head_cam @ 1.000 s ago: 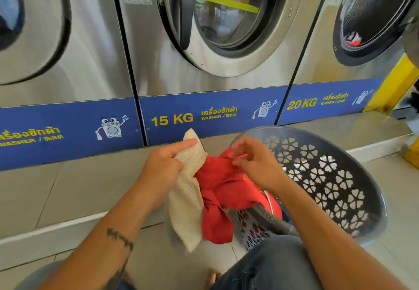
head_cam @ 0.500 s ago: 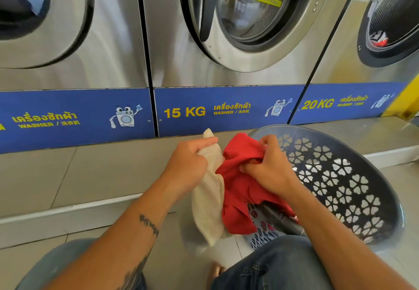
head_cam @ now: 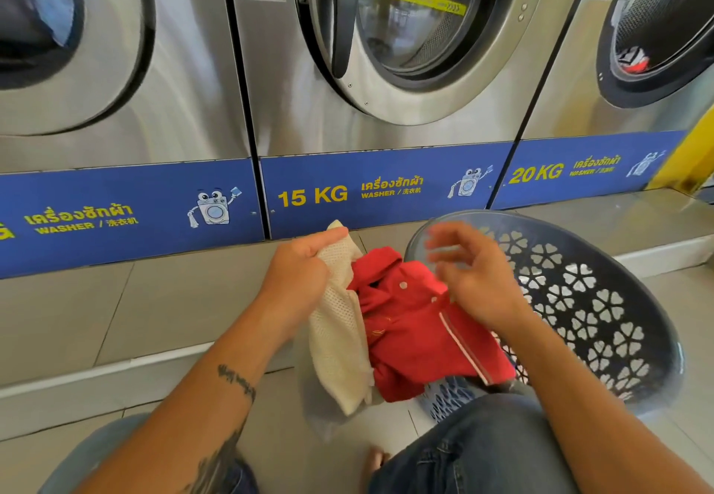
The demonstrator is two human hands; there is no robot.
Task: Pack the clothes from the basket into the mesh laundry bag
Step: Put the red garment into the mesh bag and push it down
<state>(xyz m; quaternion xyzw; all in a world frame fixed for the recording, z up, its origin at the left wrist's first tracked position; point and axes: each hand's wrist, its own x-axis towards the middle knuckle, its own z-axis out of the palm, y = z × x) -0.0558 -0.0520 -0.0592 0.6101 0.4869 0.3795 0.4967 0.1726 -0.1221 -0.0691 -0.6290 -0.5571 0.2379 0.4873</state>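
Two hands work close together above my knees. My left hand [head_cam: 297, 281] is closed in a pinch on the top edge of a cream mesh laundry bag [head_cam: 340, 335], which hangs limp below my fingers. Just to the right of those fingers lies a red buttoned shirt with a white-striped edge [head_cam: 413, 323], bunched against the bag and draped over the near rim of a grey round plastic basket with flower-shaped cut-outs [head_cam: 602, 312]. My right hand [head_cam: 475, 281] hovers over the shirt, fingers spread and blurred, gripping nothing that I can make out; whether its heel touches the cloth I cannot tell.

Whether any of the shirt is inside the bag yet is unclear. To do this step well, I judge that my left fingers should hold the mouth wide and upright, while my right hand gathers the shirt into a compact bundle and pushes it down past the opening, so no sleeve trails out.
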